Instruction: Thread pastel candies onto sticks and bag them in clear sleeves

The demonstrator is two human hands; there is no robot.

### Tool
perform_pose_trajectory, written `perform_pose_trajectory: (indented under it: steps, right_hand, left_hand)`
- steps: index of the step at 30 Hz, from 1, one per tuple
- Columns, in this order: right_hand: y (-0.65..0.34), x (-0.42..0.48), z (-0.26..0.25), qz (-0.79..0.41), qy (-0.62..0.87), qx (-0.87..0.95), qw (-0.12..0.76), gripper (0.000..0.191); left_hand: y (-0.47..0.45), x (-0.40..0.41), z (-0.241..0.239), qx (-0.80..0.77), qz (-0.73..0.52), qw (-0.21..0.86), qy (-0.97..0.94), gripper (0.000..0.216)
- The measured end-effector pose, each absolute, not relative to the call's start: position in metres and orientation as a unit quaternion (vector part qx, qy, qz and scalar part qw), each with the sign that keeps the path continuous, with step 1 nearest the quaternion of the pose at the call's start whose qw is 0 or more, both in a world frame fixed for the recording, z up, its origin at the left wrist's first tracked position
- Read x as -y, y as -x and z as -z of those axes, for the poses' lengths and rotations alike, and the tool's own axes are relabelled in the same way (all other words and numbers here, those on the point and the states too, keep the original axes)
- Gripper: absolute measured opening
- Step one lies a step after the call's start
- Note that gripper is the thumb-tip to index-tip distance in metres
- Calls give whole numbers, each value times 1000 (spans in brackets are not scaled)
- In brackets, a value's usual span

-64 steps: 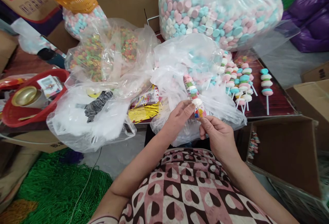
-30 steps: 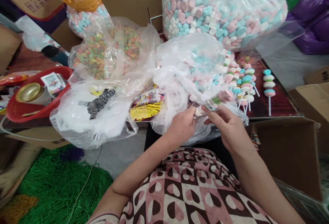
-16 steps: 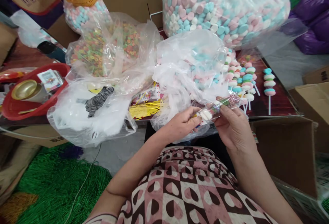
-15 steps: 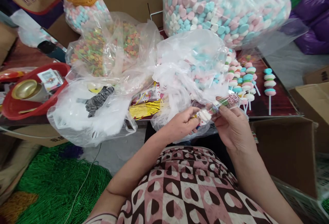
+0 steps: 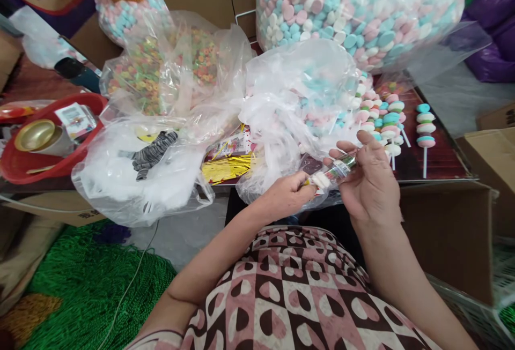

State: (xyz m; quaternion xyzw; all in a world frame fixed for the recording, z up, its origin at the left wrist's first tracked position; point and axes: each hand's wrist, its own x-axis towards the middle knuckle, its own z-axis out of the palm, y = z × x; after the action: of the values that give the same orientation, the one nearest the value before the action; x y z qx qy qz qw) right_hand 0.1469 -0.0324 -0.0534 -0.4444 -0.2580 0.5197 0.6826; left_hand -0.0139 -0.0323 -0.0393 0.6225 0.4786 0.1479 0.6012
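A marshmallow skewer in a clear wrapper [image 5: 336,172] is held low over the table's front edge. My left hand [image 5: 286,195] pinches its lower left end, where white marshmallow shows; a stick there is mostly hidden by the fingers. My right hand [image 5: 372,181] is open at the other end, fingers and thumb spread, with the wrapper lying against the fingers. A dark brown piece [image 5: 311,164] shows just beyond my left fingertips. To the right, several unwrapped marshmallow skewers [image 5: 390,125] lie in a pile, and a single marshmallow skewer [image 5: 425,130] lies apart.
A big bag of marshmallows [image 5: 358,17] and a smaller open bag [image 5: 301,84] stand ahead. Left are a bag of gummy rings [image 5: 148,79], gold twist ties [image 5: 227,169], a plastic bag with grey striped cloth [image 5: 155,151] and a red basin [image 5: 82,151]. An open carton [image 5: 446,237] stands right.
My right hand has loosened its pinch on the wrapped skewer and spread its fingers. The far end of the wrapper has come down and left. My left hand keeps its pinch.
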Motion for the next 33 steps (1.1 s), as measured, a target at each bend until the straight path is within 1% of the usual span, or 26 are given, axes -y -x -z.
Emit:
perform_pose_trajectory:
  steps: [2, 8, 11, 15, 19, 24, 27, 31, 33]
  right_hand:
    - [-146, 33, 55, -512, 450, 273, 679, 27]
    - [-145, 33, 60, -507, 447, 294, 675, 21]
    - [-141, 33, 58, -521, 433, 261, 688, 21]
    - [-137, 32, 56, -534, 410, 230, 703, 23]
    - [-134, 33, 57, -537, 397, 223, 710, 25]
    - [-133, 33, 61, -540, 394, 213, 712, 22]
    - [-136, 31, 62, -538, 395, 201, 717, 18]
    - [-143, 26, 62, -525, 406, 185, 725, 10]
    - [-146, 25, 62, -518, 414, 175, 728, 9]
  left_hand:
    - [13, 32, 42, -472, -157, 598, -629, 23]
    - [13, 32, 49, -462, -182, 584, -642, 29]
    - [14, 32, 49, -457, -185, 564, -663, 28]
    - [16, 30, 50, -455, -193, 503, -709, 29]
    - [16, 29, 55, -450, -214, 488, -716, 34]
    - [13, 30, 58, -471, -211, 458, -724, 35]
    - [14, 28, 53, -484, -202, 468, -711, 30]
    - [22, 24, 49, -487, -159, 520, -684, 17]
    - [26, 23, 49, -488, -151, 551, -660, 16]
